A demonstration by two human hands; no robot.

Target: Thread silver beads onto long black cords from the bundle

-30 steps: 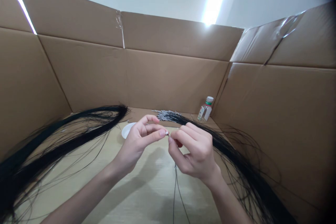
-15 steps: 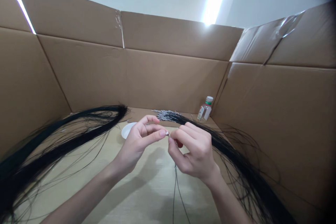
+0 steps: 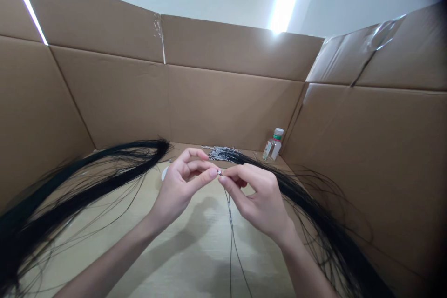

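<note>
My left hand point(image 3: 184, 179) is closed in a pinch on a small whitish bead point(image 3: 219, 172), thumb against index finger, the other fingers loosely curled. My right hand point(image 3: 260, 193) meets it fingertip to fingertip, thumb and index finger pinched on the thin dark cord point(image 3: 231, 237) right beside the bead. Whether the cord passes through the bead is too small to tell. Below the fingers the cord hangs down in two strands, with a few small pale beads on its upper part. Behind my left hand a white dish point(image 3: 164, 173) is mostly hidden.
A thick bundle of black cords point(image 3: 139, 172) lies at the left. Another bundle point(image 3: 314, 209) runs down the right, its far ends strung with silvery beads point(image 3: 221, 153). A clear bottle point(image 3: 272, 146) stands at the back right. Cardboard walls point(image 3: 233, 102) surround the pale tabletop point(image 3: 195, 260).
Both hands have shifted slightly up and left. The fingertips have come closer together at the bead, and more of the hanging cord with its small beads shows below the right hand.
</note>
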